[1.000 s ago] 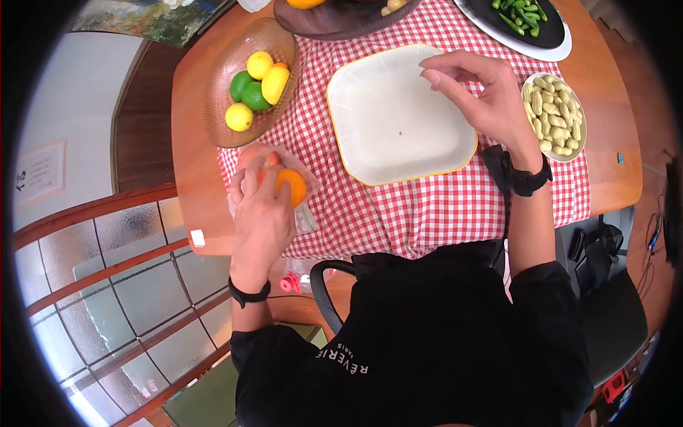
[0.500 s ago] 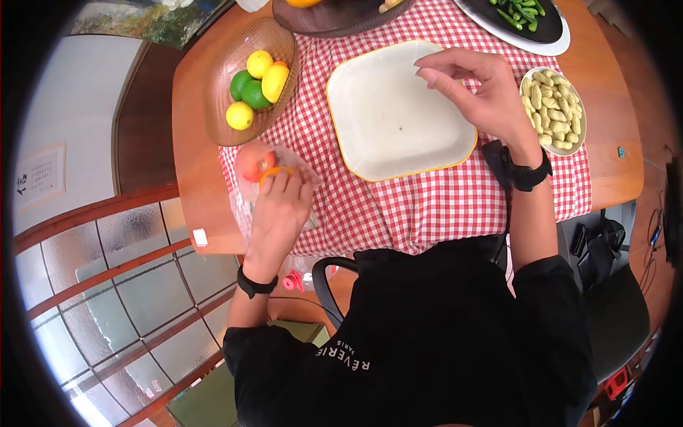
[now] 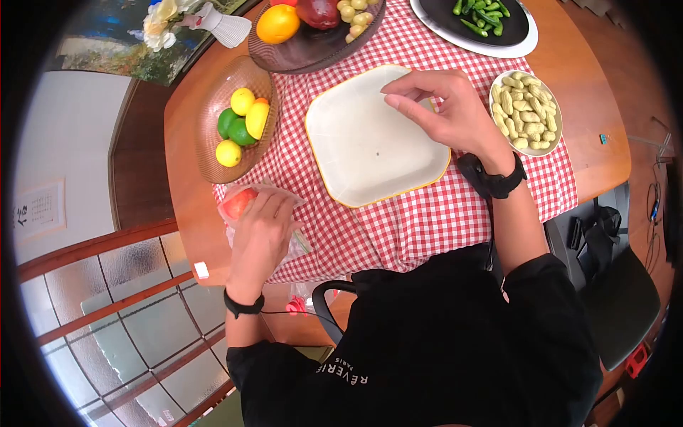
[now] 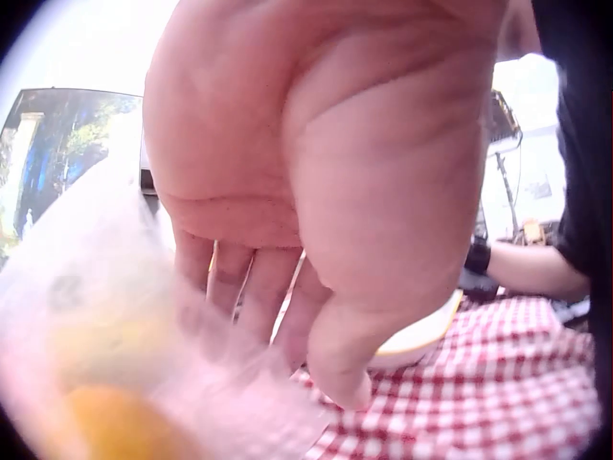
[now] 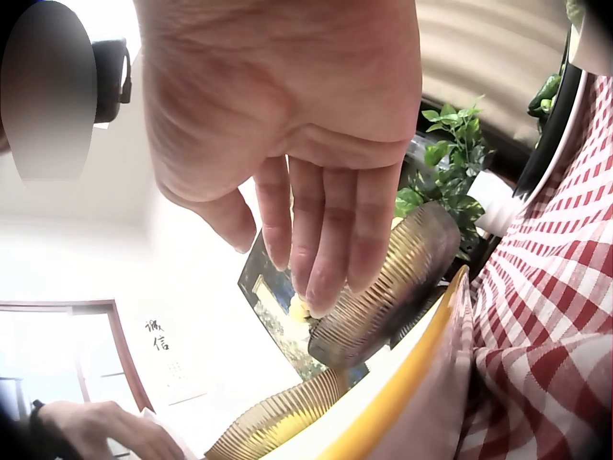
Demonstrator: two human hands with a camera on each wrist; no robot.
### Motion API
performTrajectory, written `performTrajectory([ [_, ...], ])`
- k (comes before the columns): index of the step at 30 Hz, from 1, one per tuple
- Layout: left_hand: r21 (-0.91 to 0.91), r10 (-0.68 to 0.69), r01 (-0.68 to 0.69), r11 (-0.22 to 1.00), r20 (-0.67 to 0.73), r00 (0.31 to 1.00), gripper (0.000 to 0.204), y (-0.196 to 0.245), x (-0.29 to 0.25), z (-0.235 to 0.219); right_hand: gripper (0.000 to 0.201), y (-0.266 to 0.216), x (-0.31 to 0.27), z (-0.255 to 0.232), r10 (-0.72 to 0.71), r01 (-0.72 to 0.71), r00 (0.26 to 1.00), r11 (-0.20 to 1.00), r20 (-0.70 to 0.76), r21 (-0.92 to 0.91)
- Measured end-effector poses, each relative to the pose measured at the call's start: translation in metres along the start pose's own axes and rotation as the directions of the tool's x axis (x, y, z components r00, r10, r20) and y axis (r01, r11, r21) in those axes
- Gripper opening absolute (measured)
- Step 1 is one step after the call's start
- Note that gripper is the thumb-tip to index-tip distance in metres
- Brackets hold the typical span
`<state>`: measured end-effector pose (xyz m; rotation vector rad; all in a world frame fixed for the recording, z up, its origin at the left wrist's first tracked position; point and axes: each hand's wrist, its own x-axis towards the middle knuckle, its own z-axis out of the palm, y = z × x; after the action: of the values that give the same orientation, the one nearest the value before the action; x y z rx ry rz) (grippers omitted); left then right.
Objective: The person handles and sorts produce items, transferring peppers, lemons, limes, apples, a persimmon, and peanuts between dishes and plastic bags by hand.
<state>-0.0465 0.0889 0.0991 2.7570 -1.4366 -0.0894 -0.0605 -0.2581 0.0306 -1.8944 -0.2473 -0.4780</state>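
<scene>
A clear plastic bag (image 3: pixel 294 245) with a red fruit (image 3: pixel 239 203) lies at the left table edge. My left hand (image 3: pixel 262 231) is over the bag, its fingers extended and the tips near the red fruit; contact is hard to tell. In the left wrist view an orange fruit (image 4: pixel 120 424) shows through blurred plastic beside the left hand (image 4: pixel 316 182), whose palm holds nothing. Over the right part of the white, yellow-rimmed tray (image 3: pixel 370 142) hovers my right hand (image 3: pixel 448 114), fingers loosely extended and empty. The right wrist view shows that hand (image 5: pixel 287 125) above the tray's yellow rim (image 5: pixel 407 388).
An amber bowl (image 3: pixel 206 142) of lemons and green citrus stands left of the tray. Behind are a dark fruit bowl (image 3: pixel 306 60) and a black plate (image 3: pixel 434 21) of green peppers. A bowl of peanuts (image 3: pixel 526 117) sits at the right on the checkered cloth (image 3: pixel 427 228).
The head view has shifted, showing more of the back bowls. The orange fruit under my left hand has gone out of sight there. My right hand keeps its pose over the tray.
</scene>
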Motion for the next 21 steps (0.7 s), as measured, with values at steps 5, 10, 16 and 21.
performTrajectory([
  [5, -0.066, 0.09, -0.092, 0.994, -0.032, 0.995, 0.023, 0.019, 0.045, -0.046, 0.022, 0.002, -0.001, 0.003, 0.006, -0.006, 0.999, 1.0, 0.037, -0.017],
  [10, -0.427, -0.106, -0.036, 0.903, -0.304, 0.947, 0.022, 0.006, 0.119, -0.042, 0.021, 0.001, 0.001, -0.001, 0.004, -0.004, 1.0, 1.0, 0.02, -0.006],
  [16, -0.539, -0.305, 0.071, 0.84, -0.359, 0.882, 0.045, -0.028, 0.204, -0.022, 0.019, 0.002, -0.001, 0.001, -0.023, 0.024, 0.999, 0.999, 0.024, -0.024],
  [21, 0.11, -0.049, 0.131, 0.985, -0.554, 0.831, 0.079, -0.088, 0.265, 0.01, 0.018, 0.006, 0.0, 0.001, -0.072, 0.074, 0.997, 0.995, 0.029, -0.066],
])
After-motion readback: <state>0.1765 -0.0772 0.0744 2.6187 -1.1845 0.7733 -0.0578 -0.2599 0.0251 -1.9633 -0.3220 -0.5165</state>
